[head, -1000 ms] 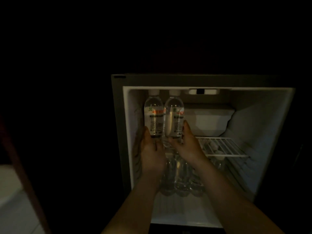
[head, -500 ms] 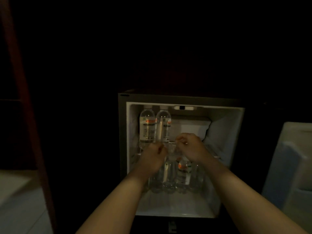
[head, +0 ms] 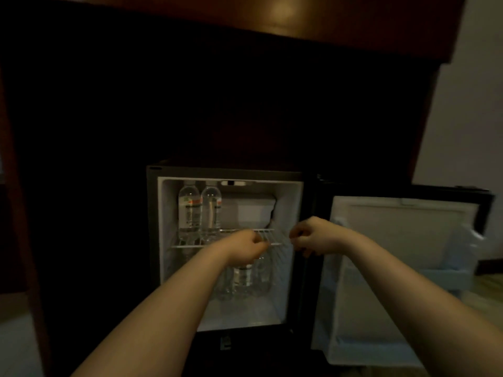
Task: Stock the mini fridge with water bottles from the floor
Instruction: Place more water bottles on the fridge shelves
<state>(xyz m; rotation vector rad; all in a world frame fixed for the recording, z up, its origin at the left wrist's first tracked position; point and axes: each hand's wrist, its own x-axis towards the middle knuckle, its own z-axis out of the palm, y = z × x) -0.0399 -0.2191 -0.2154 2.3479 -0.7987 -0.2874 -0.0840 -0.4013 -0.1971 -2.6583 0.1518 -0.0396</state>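
The mini fridge (head: 163, 240) stands open in a dark cabinet. Two clear water bottles (head: 200, 213) with white caps stand upright at the left of its wire shelf (head: 269, 236). More bottles (head: 243, 278) stand on the fridge floor below, partly hidden by my left wrist. My left hand (head: 245, 248) is loosely curled in front of the shelf, holding nothing. My right hand (head: 313, 236) hovers at the fridge's right edge, fingers curled down, also holding nothing.
The fridge door (head: 394, 268) hangs open to the right, its white inner side and door rack facing me. A small freezer box (head: 253, 210) fills the upper right of the fridge. Dark wooden cabinet panels surround the fridge. Pale floor shows at lower left.
Both hands have let go of the two shelf bottles and drawn back out of the fridge. My view has pulled away, so the open door is now in sight.
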